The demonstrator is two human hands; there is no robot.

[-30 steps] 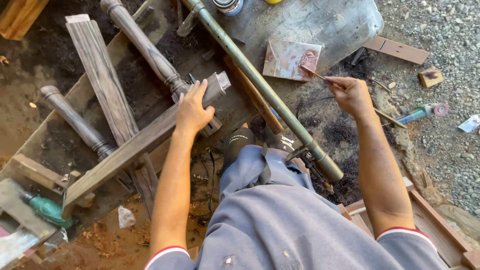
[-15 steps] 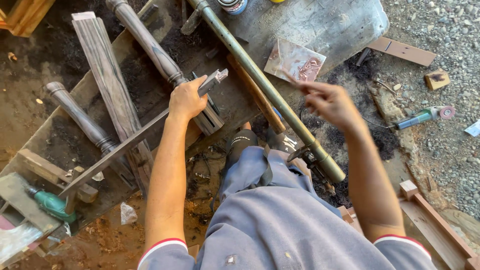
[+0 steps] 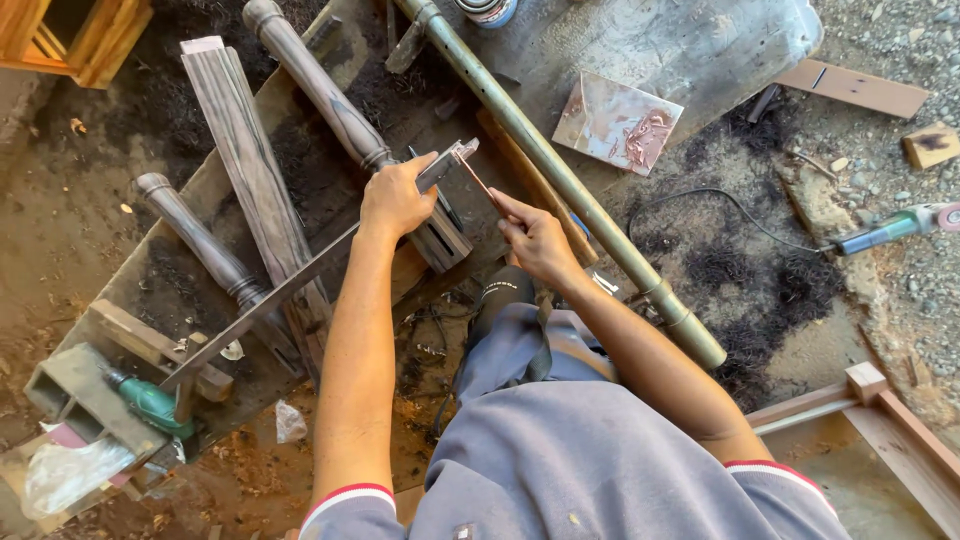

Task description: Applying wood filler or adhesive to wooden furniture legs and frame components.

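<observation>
1. Right hand (image 3: 535, 235) has come back from the smeared tile (image 3: 617, 122), pinching a thin stick onto the plank's end.
2. Left hand (image 3: 395, 198) stays clamped around the long grey plank (image 3: 300, 280), tilted edge-up now, so dabbing looks underway.

Can (image 3: 487, 10) cut off, perhaps paint

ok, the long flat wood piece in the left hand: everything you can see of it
The flat wooden piece is a long, narrow, dark grey-brown slat, seen nearly edge-on. It slants from lower left, near a wooden block, up to a paler notched end at upper right. The left hand grips it near that top end; the right hand holds a thin stick against it there.
</observation>
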